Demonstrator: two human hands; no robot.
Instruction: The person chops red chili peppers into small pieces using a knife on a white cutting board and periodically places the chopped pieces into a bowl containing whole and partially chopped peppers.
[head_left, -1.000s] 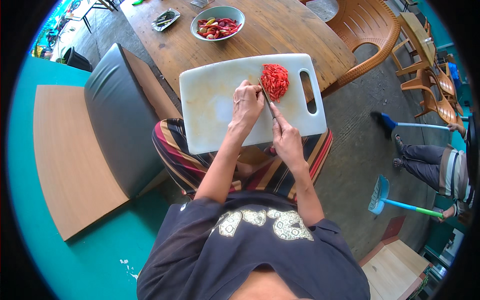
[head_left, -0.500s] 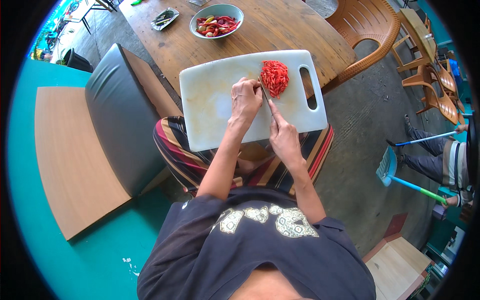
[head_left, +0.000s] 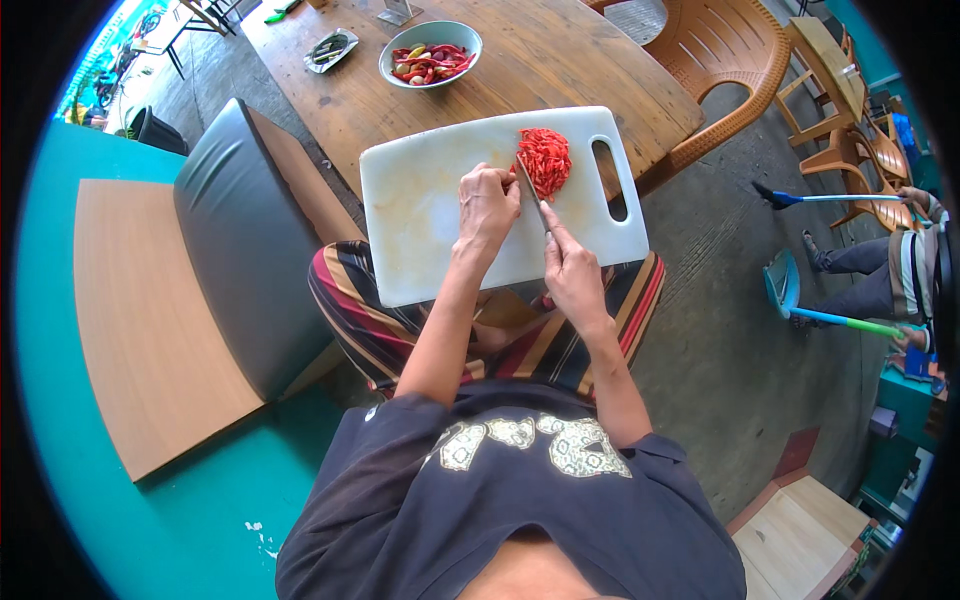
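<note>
A white cutting board [head_left: 420, 230] rests across my lap, its far edge at the table. Sliced red chilli [head_left: 545, 162] is heaped on its right part, left of the handle slot. My right hand [head_left: 572, 278] grips a knife [head_left: 530, 192], index finger stretched along the blade's back. The blade lies along the heap's left side, pointing away from me. Just left of it, my left hand [head_left: 488, 205] is closed with curled fingers. Red chilli shows at its fingertips by the blade; the rest of what it pinches is hidden.
On the wooden table [head_left: 560, 60] stand a bowl [head_left: 430, 78] of red chillies and other pieces and a small dish [head_left: 330, 50] with dark contents. A padded grey seat [head_left: 235, 250] is at left. At right, a person holds a broom [head_left: 775, 196] and a blue dustpan [head_left: 780, 282].
The knife and both hands stay at the chilli heap, shifting only slightly. At right, the person's broom has swung up and away from the dustpan. The view has tilted a little.
</note>
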